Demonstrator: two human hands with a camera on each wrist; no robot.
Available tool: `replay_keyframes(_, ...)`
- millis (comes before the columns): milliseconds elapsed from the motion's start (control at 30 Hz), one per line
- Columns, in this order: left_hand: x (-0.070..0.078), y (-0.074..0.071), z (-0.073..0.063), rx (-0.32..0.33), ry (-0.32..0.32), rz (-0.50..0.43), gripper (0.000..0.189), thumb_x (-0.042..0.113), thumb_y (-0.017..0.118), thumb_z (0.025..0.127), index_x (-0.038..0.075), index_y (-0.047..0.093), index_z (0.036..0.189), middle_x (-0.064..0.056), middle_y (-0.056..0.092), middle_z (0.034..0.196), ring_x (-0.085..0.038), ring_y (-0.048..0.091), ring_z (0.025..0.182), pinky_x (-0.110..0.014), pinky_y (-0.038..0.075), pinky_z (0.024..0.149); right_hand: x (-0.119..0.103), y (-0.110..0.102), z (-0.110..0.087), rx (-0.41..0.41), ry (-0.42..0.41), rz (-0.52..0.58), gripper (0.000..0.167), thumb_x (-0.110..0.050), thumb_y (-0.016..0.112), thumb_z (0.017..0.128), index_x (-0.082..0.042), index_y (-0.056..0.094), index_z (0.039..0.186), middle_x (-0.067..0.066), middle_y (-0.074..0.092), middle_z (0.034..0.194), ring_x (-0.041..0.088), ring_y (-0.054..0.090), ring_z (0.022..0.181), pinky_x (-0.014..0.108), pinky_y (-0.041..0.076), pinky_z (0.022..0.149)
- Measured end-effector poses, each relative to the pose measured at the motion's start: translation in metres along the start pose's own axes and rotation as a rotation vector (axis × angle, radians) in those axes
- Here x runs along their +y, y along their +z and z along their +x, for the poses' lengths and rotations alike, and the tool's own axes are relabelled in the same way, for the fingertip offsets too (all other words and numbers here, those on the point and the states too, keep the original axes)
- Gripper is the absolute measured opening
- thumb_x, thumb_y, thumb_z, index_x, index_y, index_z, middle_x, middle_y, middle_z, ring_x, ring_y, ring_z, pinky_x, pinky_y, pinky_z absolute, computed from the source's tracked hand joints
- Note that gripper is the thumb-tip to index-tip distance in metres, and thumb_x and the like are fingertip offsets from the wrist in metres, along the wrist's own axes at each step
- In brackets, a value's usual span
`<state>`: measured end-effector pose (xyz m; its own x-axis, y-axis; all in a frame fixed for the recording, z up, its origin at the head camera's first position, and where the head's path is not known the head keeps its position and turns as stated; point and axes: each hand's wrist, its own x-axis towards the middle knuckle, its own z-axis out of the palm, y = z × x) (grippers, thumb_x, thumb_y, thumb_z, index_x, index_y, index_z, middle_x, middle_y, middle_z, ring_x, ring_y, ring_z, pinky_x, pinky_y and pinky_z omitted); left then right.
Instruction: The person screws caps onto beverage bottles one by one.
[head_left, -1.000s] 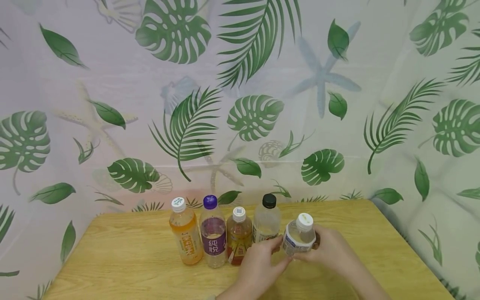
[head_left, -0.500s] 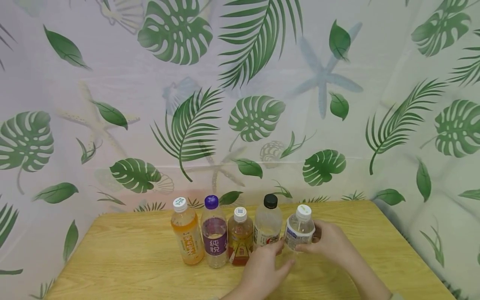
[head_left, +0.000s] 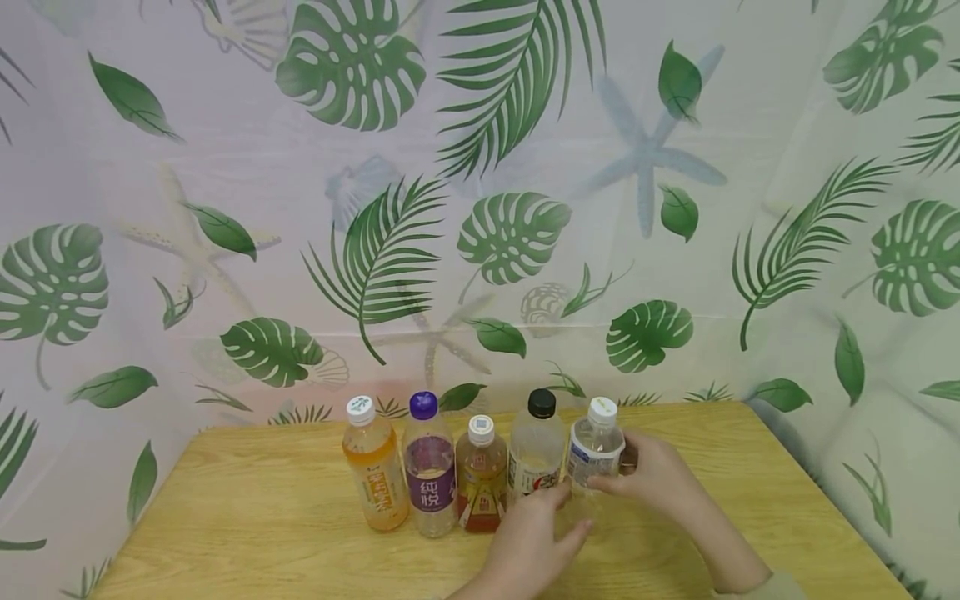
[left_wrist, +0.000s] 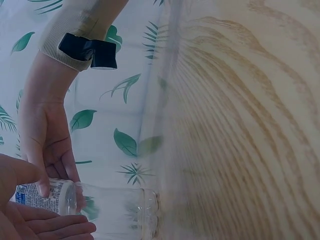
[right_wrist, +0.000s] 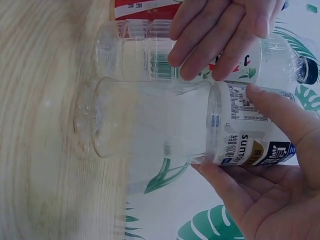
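My right hand [head_left: 656,475] grips a clear plastic bottle [head_left: 596,450] with a white cap and a white-and-blue label, at the right end of a row of bottles. It stands nearly upright, its ridged base [right_wrist: 90,120] right at the tabletop in the right wrist view. Thumb and fingers lie on opposite sides of the label. My left hand [head_left: 528,533] is in front of a black-capped clear bottle [head_left: 537,454], hiding its lower part. In the right wrist view the left hand's fingers [right_wrist: 215,40] are extended beside both clear bottles, holding nothing.
Left along the row stand a short amber drink bottle [head_left: 482,475] with a white cap, a purple-labelled bottle [head_left: 430,479] with a purple cap, and an orange-labelled bottle [head_left: 375,479]. They stand on a wooden table [head_left: 247,517]. A leaf-print sheet [head_left: 480,183] hangs behind it.
The right hand's bottle has gone from tilted to nearly upright and moved back, slightly left, beside the black-capped bottle. The left hand has come away from it.
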<state>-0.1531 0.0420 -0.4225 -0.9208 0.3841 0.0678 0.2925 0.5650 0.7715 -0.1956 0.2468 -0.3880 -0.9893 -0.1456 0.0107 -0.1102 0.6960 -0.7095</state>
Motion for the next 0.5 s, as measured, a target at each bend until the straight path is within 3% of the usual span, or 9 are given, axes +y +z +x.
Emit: replay_keyframes(500,-0.0038,0.0007,0.0009,0.002,0.038,0.037,0.052,0.035,0.074,0.101,0.003,0.065,0.141,-0.011,0.074,0.134,-0.027,0.072,0.123,-0.041,0.061,0.103,0.0009,0.0057,0.0018,0.014,-0.018,-0.015,0.067,-0.020,0.093,0.082,0.013,0.061,0.131,0.033,0.071,0.124,0.043,0.076,0.106,0.049,0.065,0.091)
